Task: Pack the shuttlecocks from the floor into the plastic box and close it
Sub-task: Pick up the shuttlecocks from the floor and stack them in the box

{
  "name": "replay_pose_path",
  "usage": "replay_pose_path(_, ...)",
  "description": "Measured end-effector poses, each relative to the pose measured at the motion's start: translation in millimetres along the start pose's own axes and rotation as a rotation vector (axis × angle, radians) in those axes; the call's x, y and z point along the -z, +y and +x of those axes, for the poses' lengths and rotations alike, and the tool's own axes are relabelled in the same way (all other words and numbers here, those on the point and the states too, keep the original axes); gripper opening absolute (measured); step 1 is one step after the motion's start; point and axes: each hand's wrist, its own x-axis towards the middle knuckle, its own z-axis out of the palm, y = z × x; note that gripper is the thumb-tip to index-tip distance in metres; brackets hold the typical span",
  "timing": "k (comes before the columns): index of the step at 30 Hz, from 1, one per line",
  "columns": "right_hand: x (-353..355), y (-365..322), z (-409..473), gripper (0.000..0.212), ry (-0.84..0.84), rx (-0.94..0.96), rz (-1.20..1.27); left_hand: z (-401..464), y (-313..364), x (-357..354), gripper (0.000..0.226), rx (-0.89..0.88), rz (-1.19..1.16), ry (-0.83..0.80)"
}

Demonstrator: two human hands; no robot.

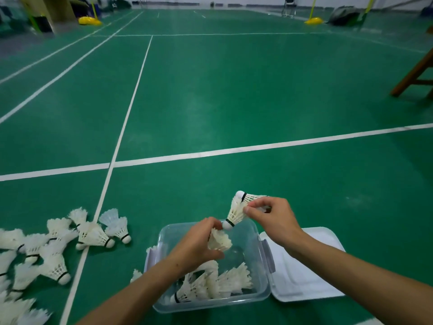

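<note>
A clear plastic box (262,266) sits open on the green court floor (234,102), near the bottom middle of the view. Several white shuttlecocks lie packed inside (218,282) along its near wall, feathers fanned out. The white lid (311,273) lies flat on the floor, touching the box's right side.

The left hand (199,245) is over the box, its grip curled round a shuttlecock (219,240) whose feather skirt points right and down; the cork is hidden in the palm. The right hand (274,216) is above the box's far right corner, thumb and fingers pinching a stacked pair of shuttles (235,212): one with its cork low and to the left, just beside the left fingertips, the other with its cork at the top of the pair.

On the floor to the left of the box lies a loose pile of shuttlecocks (56,249), spread across a white court line (93,231) and running off the left and bottom edges. A couple more feather tips (136,275) show just beside the box's left wall.

Far off, two yellow post bases (90,20) stand at the court's end, and a wooden leg (412,73) enters at the right edge.
</note>
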Motion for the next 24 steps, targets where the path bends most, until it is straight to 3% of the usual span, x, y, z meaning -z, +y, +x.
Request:
replay_pose_path(10,7,5,2,0.005,-0.005,-0.006,0.097,13,-17,-30,0.050,-0.181,0.215,-0.051)
replay_pose_path(18,10,8,-1,0.004,-0.021,-0.047,0.145,25,-3,-42,0.057,-0.147,0.031,-0.028)
replay_pose_path(24,8,5,-5,0.004,-0.055,-0.056,0.166,25,-7,-47,0.049,-0.171,0.144,-0.064)
